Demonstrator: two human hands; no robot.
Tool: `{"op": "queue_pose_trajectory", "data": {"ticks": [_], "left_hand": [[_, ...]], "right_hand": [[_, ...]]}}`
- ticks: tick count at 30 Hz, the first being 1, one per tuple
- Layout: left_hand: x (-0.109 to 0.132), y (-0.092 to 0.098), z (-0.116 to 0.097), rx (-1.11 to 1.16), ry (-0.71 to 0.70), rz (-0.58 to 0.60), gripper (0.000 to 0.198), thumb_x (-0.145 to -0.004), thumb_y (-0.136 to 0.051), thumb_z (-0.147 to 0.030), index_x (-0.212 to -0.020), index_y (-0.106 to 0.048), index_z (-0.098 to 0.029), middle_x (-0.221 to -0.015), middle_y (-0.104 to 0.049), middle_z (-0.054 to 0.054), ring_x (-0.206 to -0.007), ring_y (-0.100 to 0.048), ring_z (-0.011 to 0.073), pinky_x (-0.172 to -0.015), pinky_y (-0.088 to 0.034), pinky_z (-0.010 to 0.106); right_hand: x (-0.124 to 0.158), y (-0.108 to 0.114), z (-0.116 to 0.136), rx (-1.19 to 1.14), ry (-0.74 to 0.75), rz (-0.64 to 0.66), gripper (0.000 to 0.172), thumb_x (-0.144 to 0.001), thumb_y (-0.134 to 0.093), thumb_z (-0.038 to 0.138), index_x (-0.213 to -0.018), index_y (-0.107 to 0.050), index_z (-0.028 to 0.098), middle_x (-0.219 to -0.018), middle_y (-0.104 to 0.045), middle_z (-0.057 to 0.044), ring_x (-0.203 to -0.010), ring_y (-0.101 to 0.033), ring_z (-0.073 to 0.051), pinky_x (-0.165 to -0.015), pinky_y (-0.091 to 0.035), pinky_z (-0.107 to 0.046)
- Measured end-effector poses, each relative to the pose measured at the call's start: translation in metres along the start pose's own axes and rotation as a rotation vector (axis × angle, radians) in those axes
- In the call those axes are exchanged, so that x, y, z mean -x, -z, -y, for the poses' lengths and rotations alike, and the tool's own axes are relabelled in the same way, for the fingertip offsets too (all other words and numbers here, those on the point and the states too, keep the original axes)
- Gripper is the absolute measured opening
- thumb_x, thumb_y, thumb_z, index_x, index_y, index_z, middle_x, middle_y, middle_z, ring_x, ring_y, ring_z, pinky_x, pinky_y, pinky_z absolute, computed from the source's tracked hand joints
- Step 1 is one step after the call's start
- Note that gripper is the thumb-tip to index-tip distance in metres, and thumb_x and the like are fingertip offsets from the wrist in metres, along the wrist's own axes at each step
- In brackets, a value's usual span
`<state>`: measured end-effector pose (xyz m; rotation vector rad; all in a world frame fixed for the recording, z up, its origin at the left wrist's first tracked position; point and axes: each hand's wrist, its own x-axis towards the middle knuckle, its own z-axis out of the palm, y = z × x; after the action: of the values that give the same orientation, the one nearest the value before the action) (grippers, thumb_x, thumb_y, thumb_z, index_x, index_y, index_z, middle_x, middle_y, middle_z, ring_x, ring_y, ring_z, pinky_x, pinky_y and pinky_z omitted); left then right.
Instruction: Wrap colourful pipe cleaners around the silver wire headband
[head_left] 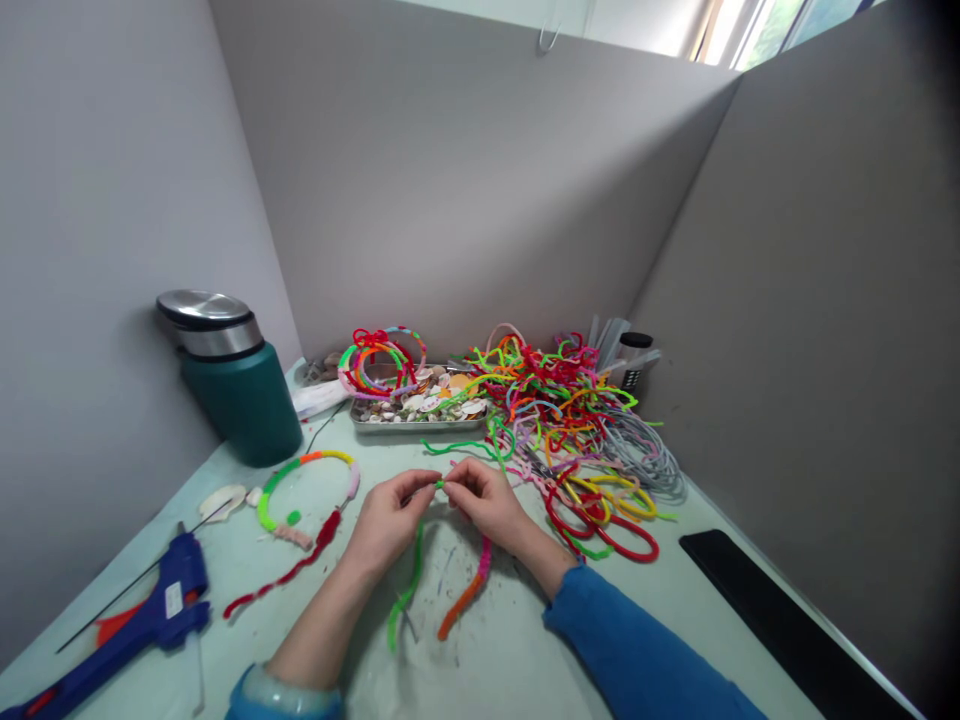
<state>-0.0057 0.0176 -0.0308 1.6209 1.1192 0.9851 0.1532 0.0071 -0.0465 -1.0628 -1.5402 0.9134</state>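
My left hand (388, 518) and my right hand (486, 497) meet fingertip to fingertip above the table. Both pinch a small bright green bit of pipe cleaner (439, 485). A green pipe cleaner tail (406, 598) hangs or lies below my left hand. Under my right hand a pink and orange wrapped length (466, 598) curves down. Whether these pieces join between my fingers is hidden. To the left lies a multicoloured pipe cleaner ring (279, 483), with a dark red twisted length (307, 558) trailing from it.
A blue glue gun (171, 597) and a green bottle (244, 405) stand left. At the back are a metal tray of buttons (420, 427) and finished-looking rings (367, 368). Right are a pipe cleaner heap (551, 375), red-handled scissors (634, 540) and a black strip (772, 605).
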Motion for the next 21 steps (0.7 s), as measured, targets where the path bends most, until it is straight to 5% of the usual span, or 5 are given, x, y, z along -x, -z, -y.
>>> {"op": "queue_pose_trajectory", "data": {"ticks": [9,13,17,21], "left_hand": [[0.002,0.001,-0.012,0.11,-0.092,-0.015,0.023,-0.072,-0.056,-0.031,-0.088,-0.062,-0.015,-0.095,-0.066,0.008,-0.091,-0.06,0.0195,-0.081,-0.044,0.028],[0.0,0.0,-0.008,0.228,0.057,-0.052,0.031,-0.067,-0.062,-0.034,-0.089,-0.053,-0.016,-0.08,-0.065,0.005,-0.072,-0.062,0.0171,-0.061,-0.048,0.025],[0.002,-0.002,-0.008,0.23,0.29,0.019,0.037,-0.069,-0.058,-0.044,-0.088,-0.053,-0.013,-0.077,-0.065,0.006,-0.046,-0.055,0.0108,-0.038,-0.039,0.021],[0.004,-0.002,-0.009,0.217,0.27,0.094,0.034,-0.067,-0.059,-0.044,-0.078,-0.056,-0.013,-0.074,-0.065,0.004,-0.037,-0.045,0.0054,-0.033,-0.032,0.018]], "right_hand": [[0.001,0.0,0.005,-0.014,-0.006,0.012,0.009,-0.076,-0.056,0.025,-0.073,-0.055,0.017,-0.063,-0.053,0.002,-0.057,-0.048,-0.01,-0.052,-0.037,-0.021],[0.001,0.0,0.003,0.011,0.014,0.005,0.009,-0.077,-0.055,0.025,-0.074,-0.055,0.017,-0.064,-0.054,0.002,-0.059,-0.049,-0.01,-0.055,-0.038,-0.022],[0.001,0.0,-0.001,0.046,0.038,-0.015,0.008,-0.077,-0.055,0.023,-0.073,-0.055,0.016,-0.065,-0.054,0.002,-0.06,-0.049,-0.01,-0.057,-0.038,-0.022],[0.002,-0.001,-0.003,0.048,0.039,0.008,0.007,-0.078,-0.054,0.023,-0.074,-0.055,0.016,-0.066,-0.054,0.002,-0.06,-0.048,-0.01,-0.056,-0.038,-0.021]]}}
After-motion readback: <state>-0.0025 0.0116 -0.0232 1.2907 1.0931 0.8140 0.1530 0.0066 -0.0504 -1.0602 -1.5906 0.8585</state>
